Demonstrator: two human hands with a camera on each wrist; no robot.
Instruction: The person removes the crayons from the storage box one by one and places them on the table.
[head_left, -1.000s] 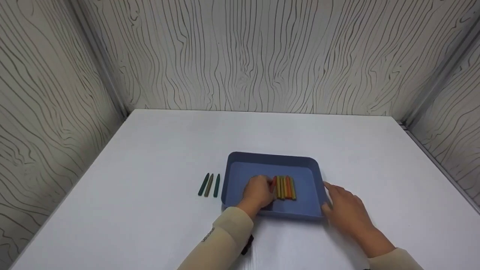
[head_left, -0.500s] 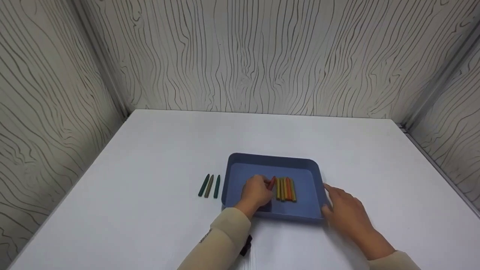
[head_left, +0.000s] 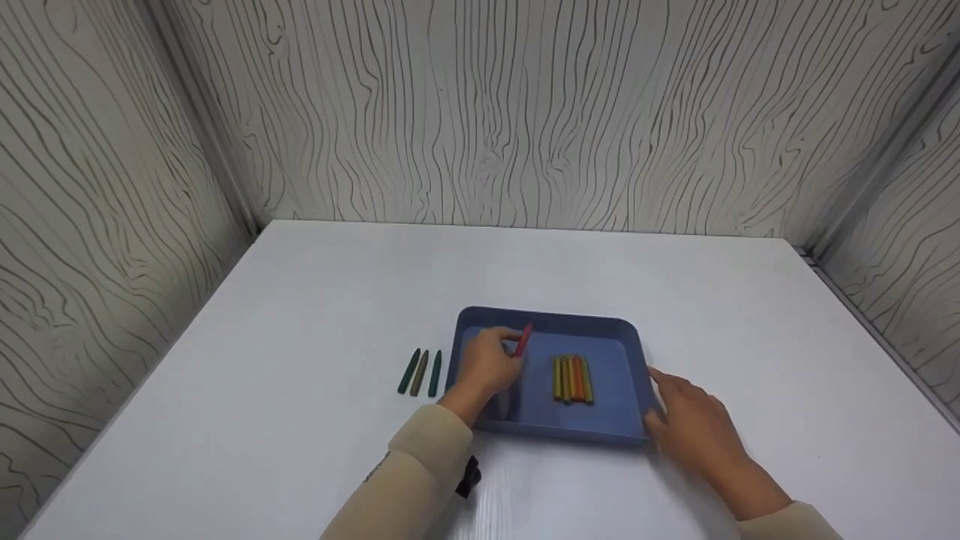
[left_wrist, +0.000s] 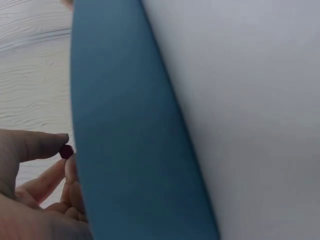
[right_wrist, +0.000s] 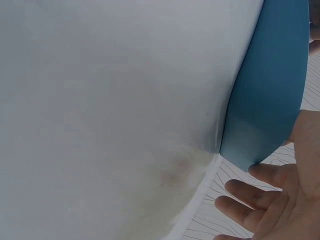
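My left hand pinches a red crayon between thumb and fingertips, tilted, over the left part of a blue tray. The crayon's dark red end shows between thumb and finger in the left wrist view. Inside the tray, right of this hand, several yellowish and orange crayons lie side by side in a row. My right hand touches the tray's right side with thumb and index finger, its other fingers loosely spread. The tray's outer wall stands beside those fingers in the right wrist view.
Left of the tray, two green crayons and a brown crayon lie on the white table. Pale panels with wood-grain lines stand behind the table and at both sides. A small black object shows beside the left sleeve.
The left hand has lifted the red crayon away from the row in the tray and moved it left and farther back. The right hand has stayed at the tray's side.
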